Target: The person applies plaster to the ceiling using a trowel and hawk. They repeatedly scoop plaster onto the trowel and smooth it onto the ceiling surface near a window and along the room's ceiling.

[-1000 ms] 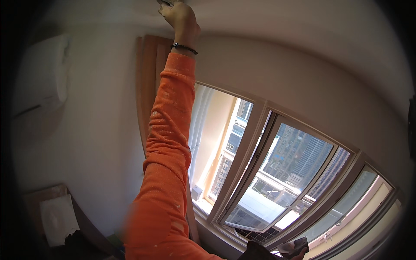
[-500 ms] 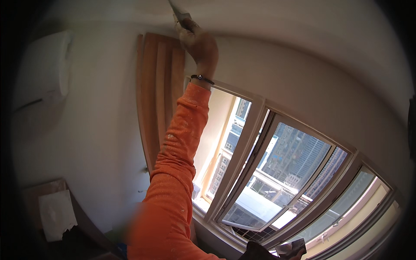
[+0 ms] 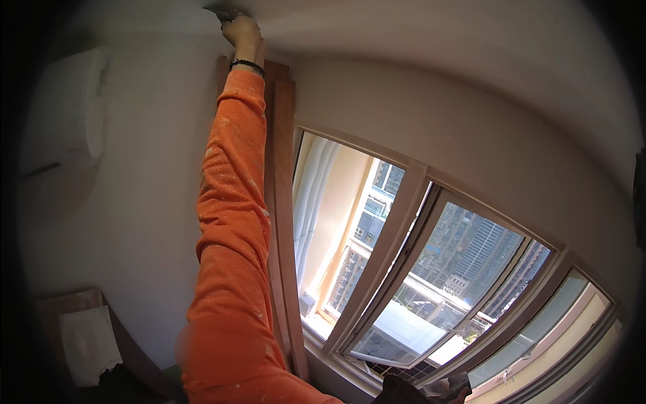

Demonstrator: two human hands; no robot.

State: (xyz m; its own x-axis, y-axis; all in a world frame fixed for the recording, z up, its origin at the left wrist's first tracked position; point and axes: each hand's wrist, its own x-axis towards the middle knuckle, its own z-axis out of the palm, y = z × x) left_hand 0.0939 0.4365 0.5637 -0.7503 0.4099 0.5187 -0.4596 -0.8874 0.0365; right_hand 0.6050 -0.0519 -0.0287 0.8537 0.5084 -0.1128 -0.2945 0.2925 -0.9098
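High at the upper left of the middle, my left hand is closed around the handle of a putty knife. Its thin dark blade points left and lies at or very near the pale ceiling; contact is hard to tell. A dark cord bracelet circles the wrist, and the arm's orange sleeve is speckled with white. Low at the bottom edge right of the middle is a dark flat-faced object, cut off by the frame. Whether my right hand is on it I cannot make out.
Tall brown boards stand in the corner behind my arm. A window with a tilted-out pane fills the right side. On the left wall hangs a white air conditioner; below it a torn white sheet lies against a brown panel.
My left hand has swung left along the ceiling with the putty knife, and the arm is straighter. The blade now points more to the left. The view has shifted slightly.
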